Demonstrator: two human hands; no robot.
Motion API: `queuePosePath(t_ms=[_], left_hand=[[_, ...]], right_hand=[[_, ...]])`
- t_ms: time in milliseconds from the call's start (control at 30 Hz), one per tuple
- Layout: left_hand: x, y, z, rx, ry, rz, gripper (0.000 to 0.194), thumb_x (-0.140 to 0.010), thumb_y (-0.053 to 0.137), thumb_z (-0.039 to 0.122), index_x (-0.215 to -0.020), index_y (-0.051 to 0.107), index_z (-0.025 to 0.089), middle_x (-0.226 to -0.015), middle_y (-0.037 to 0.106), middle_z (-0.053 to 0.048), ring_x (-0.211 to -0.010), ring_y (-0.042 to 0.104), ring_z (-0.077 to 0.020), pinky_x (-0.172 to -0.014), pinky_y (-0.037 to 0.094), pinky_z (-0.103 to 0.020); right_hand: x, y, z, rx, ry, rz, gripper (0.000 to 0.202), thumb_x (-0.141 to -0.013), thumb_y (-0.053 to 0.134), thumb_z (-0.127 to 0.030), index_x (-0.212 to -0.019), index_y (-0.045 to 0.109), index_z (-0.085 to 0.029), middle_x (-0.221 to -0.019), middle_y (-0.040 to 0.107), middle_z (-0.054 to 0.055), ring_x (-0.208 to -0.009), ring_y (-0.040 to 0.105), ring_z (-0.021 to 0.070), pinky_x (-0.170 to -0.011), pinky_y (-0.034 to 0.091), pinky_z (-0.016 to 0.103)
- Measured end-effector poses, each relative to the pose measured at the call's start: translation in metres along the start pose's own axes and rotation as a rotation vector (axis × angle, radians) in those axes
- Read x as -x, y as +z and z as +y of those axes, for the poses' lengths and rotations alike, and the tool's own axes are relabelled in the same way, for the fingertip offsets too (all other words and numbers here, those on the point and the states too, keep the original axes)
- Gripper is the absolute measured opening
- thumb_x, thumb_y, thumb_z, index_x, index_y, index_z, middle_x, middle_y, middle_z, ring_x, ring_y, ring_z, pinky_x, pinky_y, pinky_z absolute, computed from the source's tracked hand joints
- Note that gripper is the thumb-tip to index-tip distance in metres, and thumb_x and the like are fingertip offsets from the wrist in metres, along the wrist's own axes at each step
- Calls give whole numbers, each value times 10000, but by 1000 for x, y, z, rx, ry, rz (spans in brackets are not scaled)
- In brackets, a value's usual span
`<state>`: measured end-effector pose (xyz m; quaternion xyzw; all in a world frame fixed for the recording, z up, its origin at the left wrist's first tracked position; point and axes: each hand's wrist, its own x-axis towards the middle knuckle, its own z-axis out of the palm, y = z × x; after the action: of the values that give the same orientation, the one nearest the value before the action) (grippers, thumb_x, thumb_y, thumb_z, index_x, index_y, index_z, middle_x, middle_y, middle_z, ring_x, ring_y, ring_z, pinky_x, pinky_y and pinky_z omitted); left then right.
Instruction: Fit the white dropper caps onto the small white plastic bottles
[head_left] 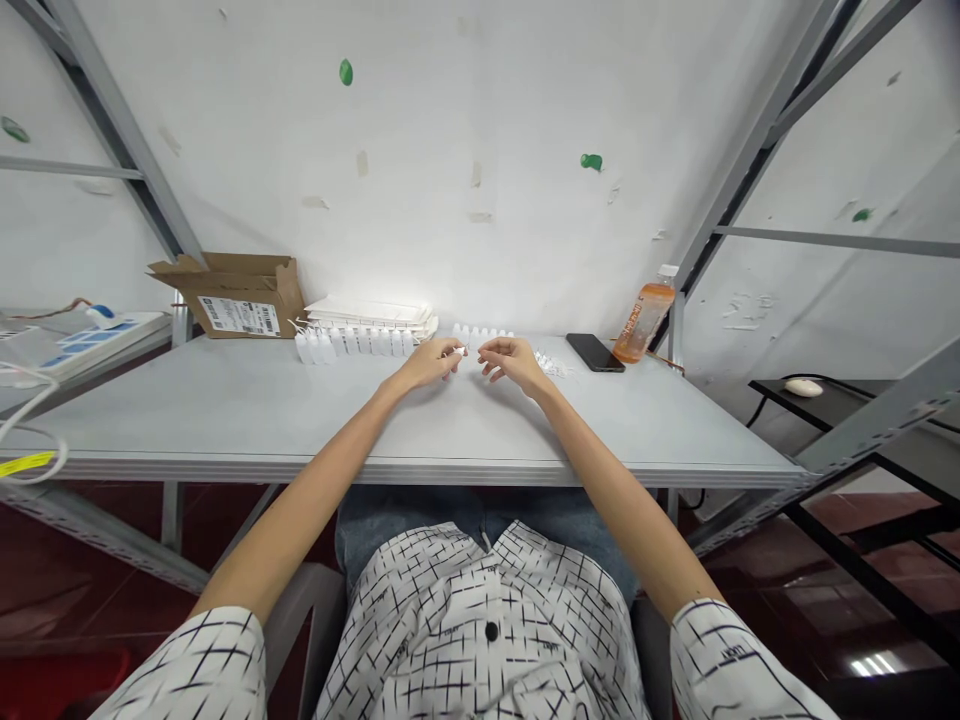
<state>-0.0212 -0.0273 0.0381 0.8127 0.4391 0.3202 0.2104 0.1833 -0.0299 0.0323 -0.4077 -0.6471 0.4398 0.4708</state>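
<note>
Above the middle of the grey table (315,420), my left hand (433,364) pinches a small white piece (460,351) between thumb and fingertips. My right hand (511,362) is just to its right, fingers curled and fingertips close together; whatever it holds is too small to make out. A narrow gap separates the two hands. Several small white bottle-like items (360,341) stand in a row left of my left hand. More white items (482,334) are lined up behind the hands. Beside my right hand lies a pile of small white pieces (551,364).
An open cardboard box (244,297) stands at the back left, near stacked white sheets (371,312). At the back right are a black phone (595,352) and an orange drink bottle (645,315). Metal posts rise at both sides, and a white wall closes the back.
</note>
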Motion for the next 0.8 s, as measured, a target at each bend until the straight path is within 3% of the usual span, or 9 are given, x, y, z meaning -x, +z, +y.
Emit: queuePosePath(t_ms=[267,533,800], left_hand=[[-5,-6,-13,29,-49,117,324,-798,613,390,-1046,626,181,-898,757,-80,-792,695,-213,-702,507,-300],[-3,-17,-31,111,-116,182,373,-745,681,443,-1000,595,184,-946,729,-77,-877,677,-215,-669,510,-281],[-5,-21,-40,52,-49,240,370,-671,720,491,-848,633,178,-845,676,-48,-808,600,-190,-755,473,-318]], right_hand=[[0,1,-1,30,-22,39,186,-800,715,-239,-958,662,-157,-827,713,56,-560,662,124,-475,541,226],[2,0,1,72,-47,12,122,-814,714,-255,-861,662,-154,-788,705,56,-552,655,118,-463,529,209],[-1,0,6,154,-58,16,126,-834,700,-257,-773,656,-156,-768,700,64,-552,651,129,-459,510,219]])
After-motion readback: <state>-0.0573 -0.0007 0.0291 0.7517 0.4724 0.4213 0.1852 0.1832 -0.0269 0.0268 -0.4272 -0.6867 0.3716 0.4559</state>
